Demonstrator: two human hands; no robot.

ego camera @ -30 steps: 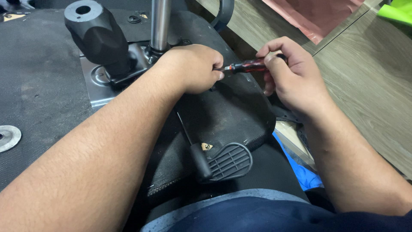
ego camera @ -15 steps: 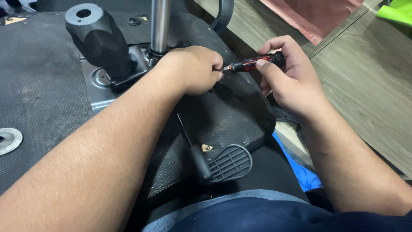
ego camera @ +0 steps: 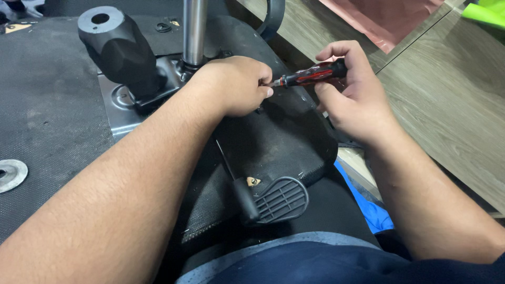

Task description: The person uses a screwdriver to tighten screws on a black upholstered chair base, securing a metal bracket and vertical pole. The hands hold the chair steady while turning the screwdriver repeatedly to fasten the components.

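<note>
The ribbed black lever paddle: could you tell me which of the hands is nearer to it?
Left. The left hand sits above the ribbed lever paddle; the right hand, holding the screwdriver, is farther up and right.

Bare left hand [ego camera: 236, 84] and right hand [ego camera: 352, 100], no gloves, rings or watch. Forearms uncovered, no sleeves showing. Dark blue clothing [ego camera: 326, 263] below.
</note>
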